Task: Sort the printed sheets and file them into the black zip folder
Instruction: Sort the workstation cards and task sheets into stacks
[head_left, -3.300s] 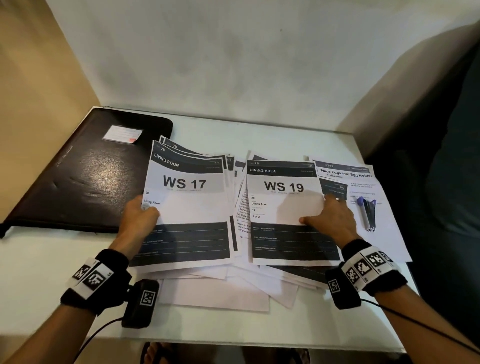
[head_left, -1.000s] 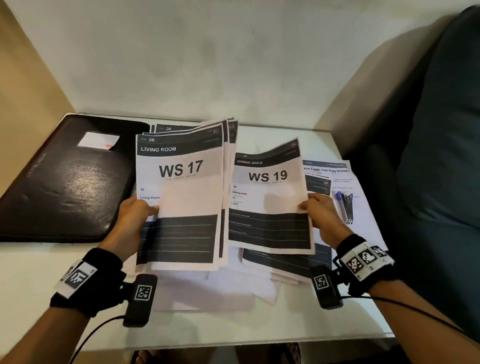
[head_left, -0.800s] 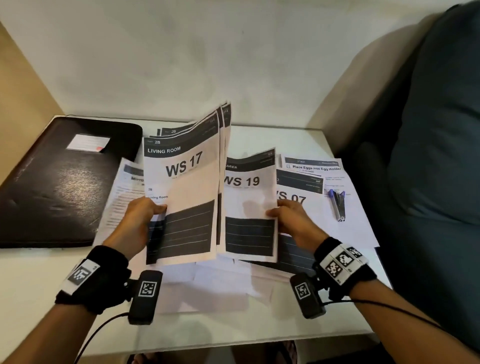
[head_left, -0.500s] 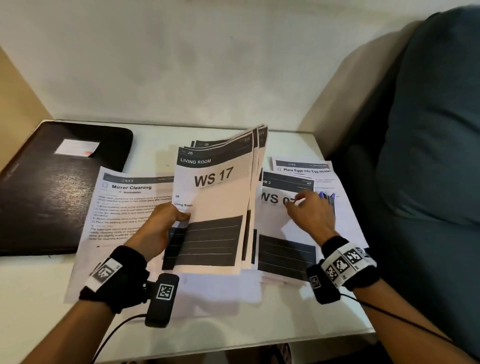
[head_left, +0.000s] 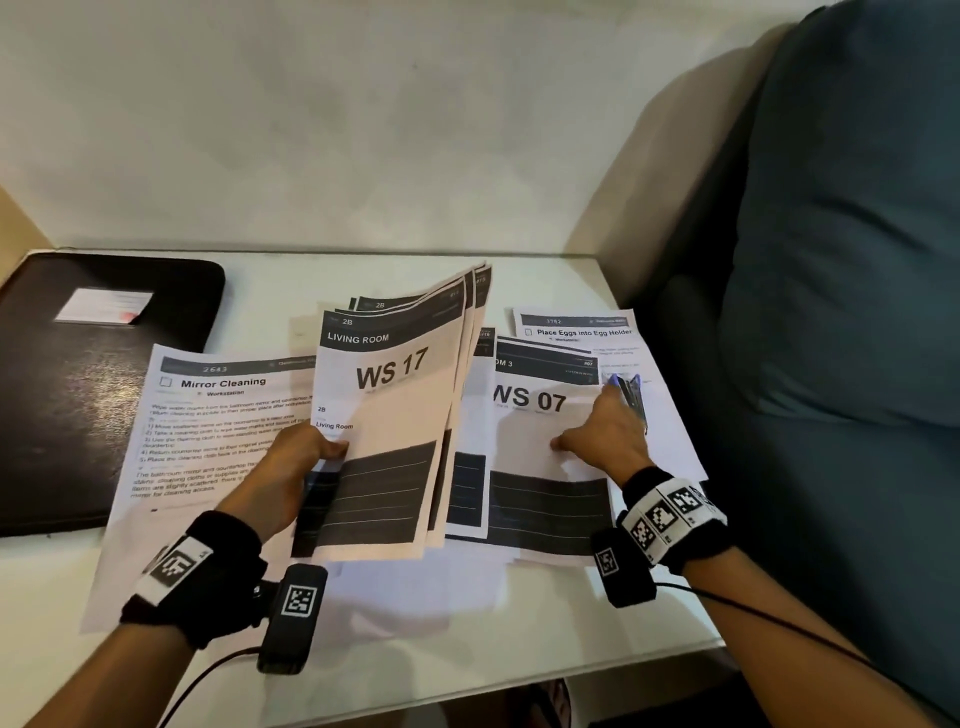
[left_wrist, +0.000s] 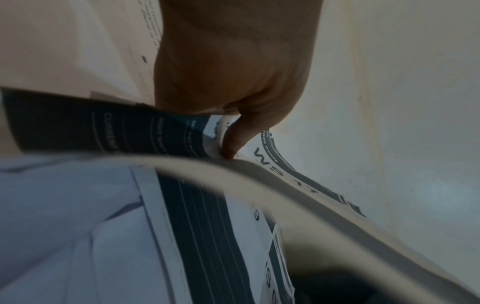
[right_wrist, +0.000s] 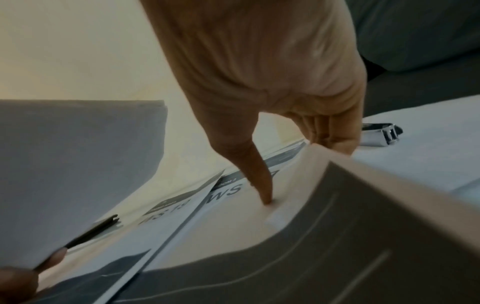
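Observation:
My left hand (head_left: 332, 449) grips a lifted, tilted stack of printed sheets (head_left: 395, 405) topped by "WS 17 Living Room"; the left wrist view shows the thumb (left_wrist: 231, 144) on the stack (left_wrist: 298, 174). My right hand (head_left: 597, 436) holds the "WS 07" sheet (head_left: 535, 415) at its right edge. In the right wrist view its thumb (right_wrist: 265, 193) presses on top of that sheet (right_wrist: 233, 226) and the fingers curl behind the raised edge. The "WS 19" sheet (right_wrist: 166, 214) lies flat to the left, half hidden by the stack. The black zip folder (head_left: 93, 389) lies shut at far left.
A "Mirror Cleaning" sheet (head_left: 218, 426) lies beside the folder, and a "Place Eggs into Egg Holder" sheet (head_left: 582, 332) at the back right carries a small stapler-like tool (head_left: 631, 389). More loose sheets lie underneath. A dark sofa (head_left: 831, 312) borders the white table (head_left: 467, 675) on the right.
My right hand let go of the WS 19 sheet, which now lies flat, and took hold of the WS 07 sheet. My left hand carried the stack right, uncovering the Mirror Cleaning sheet.

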